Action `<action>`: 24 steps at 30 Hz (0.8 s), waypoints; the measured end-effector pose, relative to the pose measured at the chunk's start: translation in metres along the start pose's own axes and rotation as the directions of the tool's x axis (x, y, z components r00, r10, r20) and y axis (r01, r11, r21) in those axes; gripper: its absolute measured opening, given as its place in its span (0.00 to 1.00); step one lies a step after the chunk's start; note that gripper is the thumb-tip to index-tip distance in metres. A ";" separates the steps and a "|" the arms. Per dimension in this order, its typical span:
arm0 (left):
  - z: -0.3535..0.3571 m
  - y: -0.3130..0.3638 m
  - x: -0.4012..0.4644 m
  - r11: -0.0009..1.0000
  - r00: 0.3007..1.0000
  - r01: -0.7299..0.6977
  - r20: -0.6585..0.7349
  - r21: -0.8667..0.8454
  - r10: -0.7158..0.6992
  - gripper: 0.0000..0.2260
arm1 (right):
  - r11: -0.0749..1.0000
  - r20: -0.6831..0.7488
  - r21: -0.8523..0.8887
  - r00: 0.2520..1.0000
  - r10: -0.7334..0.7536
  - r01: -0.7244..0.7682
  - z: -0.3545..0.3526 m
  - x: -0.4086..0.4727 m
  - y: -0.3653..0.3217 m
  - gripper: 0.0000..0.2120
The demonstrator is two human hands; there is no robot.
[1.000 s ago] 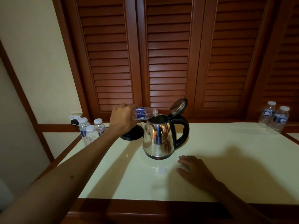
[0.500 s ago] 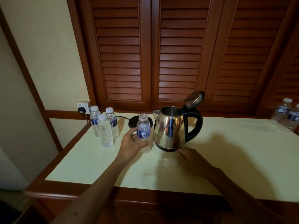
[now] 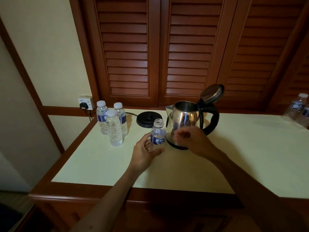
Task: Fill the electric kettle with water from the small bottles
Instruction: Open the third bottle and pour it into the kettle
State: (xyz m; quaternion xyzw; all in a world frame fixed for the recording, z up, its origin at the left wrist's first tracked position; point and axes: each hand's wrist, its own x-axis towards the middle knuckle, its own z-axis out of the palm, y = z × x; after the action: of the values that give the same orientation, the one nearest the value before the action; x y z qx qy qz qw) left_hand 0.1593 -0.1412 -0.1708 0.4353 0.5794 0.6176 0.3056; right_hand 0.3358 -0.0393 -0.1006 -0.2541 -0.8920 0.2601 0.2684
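Three sealed bottles stand clustered up-left of the left grip, white caps on, well apart from it. Black kettle base sits just beyond the left grip, cord running to the wall socket.

Left hand has its fingers wrapped round the lower body of the open bottle, which stands upright, uncapped, looks about empty (label hides part of it). It sits just left of the kettle, nearly touching the steel wall.

Right hand hovers in front of the kettle's lower body, fingers curled, blurred; cannot tell whether it holds anything (maybe the cap, not visible). Kettle is right behind this grip, lid flipped up, mouth open, handle on the far side from the left grip.

Judged step: set the spent bottle aside, fetch a full one. To do it well: park the empty clear of the sealed trio so they don't get mixed; keep the lid up; take the nearest full bottle low on its body, twist the cap with the right grip; pour over the kettle's mouth, tilting slowly since the soft plastic squeezes. Two more bottles stand far right on the surface.
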 end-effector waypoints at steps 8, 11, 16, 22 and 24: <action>-0.003 -0.006 0.002 0.988 0.996 -0.090 -0.007 0.123 0.092 0.30 | 0.991 -0.002 -0.073 0.994 -0.114 0.113 -0.012 0.050 -0.062 0.17; -0.005 -0.007 0.001 0.982 0.994 -0.109 0.001 0.156 0.111 0.30 | 0.981 0.076 -0.150 0.991 -0.108 0.119 -0.009 0.058 -0.069 0.17; -0.007 -0.009 0.002 0.977 0.991 -0.133 0.009 0.167 0.133 0.29 | 0.944 0.228 -0.259 0.962 -0.147 0.206 -0.019 0.065 -0.077 0.16; -0.007 -0.011 0.003 0.975 0.993 -0.120 0.023 0.187 0.117 0.29 | 0.883 0.410 -0.339 0.896 -0.171 0.324 -0.027 0.067 -0.088 0.15; -0.007 -0.011 0.004 0.976 0.994 -0.112 0.030 0.187 0.108 0.30 | 0.874 0.445 -0.362 0.884 -0.145 0.325 -0.029 0.069 -0.089 0.13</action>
State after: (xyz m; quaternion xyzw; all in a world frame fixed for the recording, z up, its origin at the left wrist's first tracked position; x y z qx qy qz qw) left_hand 0.1503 -0.1395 -0.1801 0.4997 0.6072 0.5717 0.2339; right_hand 0.2755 -0.0543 -0.0021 -0.1342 -0.9874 0.0703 0.0462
